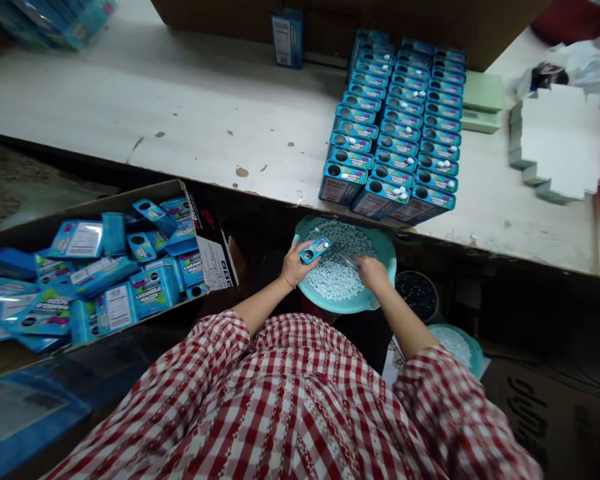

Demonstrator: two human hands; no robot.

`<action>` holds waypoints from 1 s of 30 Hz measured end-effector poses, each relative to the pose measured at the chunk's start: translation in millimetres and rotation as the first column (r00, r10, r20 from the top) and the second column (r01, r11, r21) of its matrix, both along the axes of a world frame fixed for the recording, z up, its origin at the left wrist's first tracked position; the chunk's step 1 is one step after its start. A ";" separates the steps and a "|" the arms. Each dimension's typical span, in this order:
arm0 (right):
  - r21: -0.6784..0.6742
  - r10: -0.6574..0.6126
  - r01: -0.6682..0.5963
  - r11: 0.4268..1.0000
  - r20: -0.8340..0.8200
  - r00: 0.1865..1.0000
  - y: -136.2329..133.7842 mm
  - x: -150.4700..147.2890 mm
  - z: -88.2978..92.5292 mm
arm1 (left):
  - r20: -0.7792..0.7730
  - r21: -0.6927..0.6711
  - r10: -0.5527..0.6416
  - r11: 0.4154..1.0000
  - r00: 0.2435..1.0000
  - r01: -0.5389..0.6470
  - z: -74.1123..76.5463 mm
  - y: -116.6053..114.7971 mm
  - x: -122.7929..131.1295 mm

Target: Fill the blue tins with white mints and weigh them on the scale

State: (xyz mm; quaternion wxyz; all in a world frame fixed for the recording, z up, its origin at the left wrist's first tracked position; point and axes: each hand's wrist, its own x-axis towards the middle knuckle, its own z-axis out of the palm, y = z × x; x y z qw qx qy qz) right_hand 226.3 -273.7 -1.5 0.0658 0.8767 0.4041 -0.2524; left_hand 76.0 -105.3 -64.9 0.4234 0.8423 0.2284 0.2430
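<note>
My left hand [292, 268] is closed around a small blue candy box [315, 250], tilted so that its top with a dark round opening faces up. It is over the left part of a turquoise basin [347, 307] full of small white candies [333, 281]. Above the basin's right side, my right hand [373, 273] grips a thin greyish scoop [347, 258]. The scoop points left toward the box; its far end is blurred against the candies, so its load cannot be made out.
Rows of upright blue boxes [399, 143] stand on the white table [205, 127], some with white candies on top. A carton [215, 257] of loose blue boxes lies left. Flat white card pieces [565, 140] and a second basin [475, 353] are right.
</note>
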 end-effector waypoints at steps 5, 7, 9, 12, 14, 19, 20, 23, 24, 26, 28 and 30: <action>0.017 0.115 -0.114 0.993 -0.098 0.988 17.0 -38.1 -47.7 | -0.020 0.049 0.015 0.999 1.000 -0.014 -8.4 -2.7 3.5; 0.050 0.154 -0.148 0.988 -0.167 0.974 14.5 -42.6 -51.3 | -0.012 0.050 0.025 0.998 1.000 -0.024 -8.4 -3.3 4.5; 0.066 0.163 -0.152 0.986 -0.233 0.959 9.5 -38.5 -53.5 | -0.017 0.036 0.042 0.998 0.999 -0.042 -8.1 -3.2 4.5; 0.066 0.150 -0.137 0.988 -0.306 0.940 1.7 -24.2 -55.9 | -0.030 -0.006 0.072 0.997 0.997 -0.072 -8.8 -2.0 3.8; 0.090 0.139 -0.115 0.989 -0.345 0.928 -4.1 -14.5 -52.4 | -0.027 -0.052 0.084 0.995 0.996 -0.085 -9.1 -1.0 3.6; 0.253 0.044 0.088 0.964 -0.474 0.880 -19.4 3.5 -14.0 | -0.016 -0.150 0.100 0.983 0.995 -0.101 -3.1 -1.0 5.6; 0.280 0.043 0.113 0.953 -0.494 0.868 -20.5 6.1 -3.3 | -0.024 -0.155 0.086 0.984 0.996 -0.089 -1.2 -1.7 6.4; 0.327 0.080 0.106 0.939 -0.507 0.858 -15.7 11.1 28.0 | -0.055 -0.142 0.011 0.990 0.998 -0.019 2.9 -5.2 9.5; 0.317 0.088 0.078 0.945 -0.478 0.874 -11.3 11.2 37.6 | -0.063 -0.128 -0.009 0.992 0.998 0.001 3.4 -6.8 10.7; 0.242 0.100 -0.008 0.970 -0.370 0.924 0.7 8.4 55.6 | -0.079 -0.092 -0.030 0.995 0.996 0.023 2.9 -9.8 13.1; 0.111 0.116 -0.091 0.990 -0.244 0.963 15.5 1.4 72.4 | -0.103 -0.067 -0.044 0.997 0.994 0.038 1.1 -12.3 15.0; -0.018 0.144 -0.149 0.989 -0.158 0.977 31.3 -8.8 87.5 | -0.123 -0.052 -0.061 0.997 0.991 0.054 -1.3 -13.9 16.2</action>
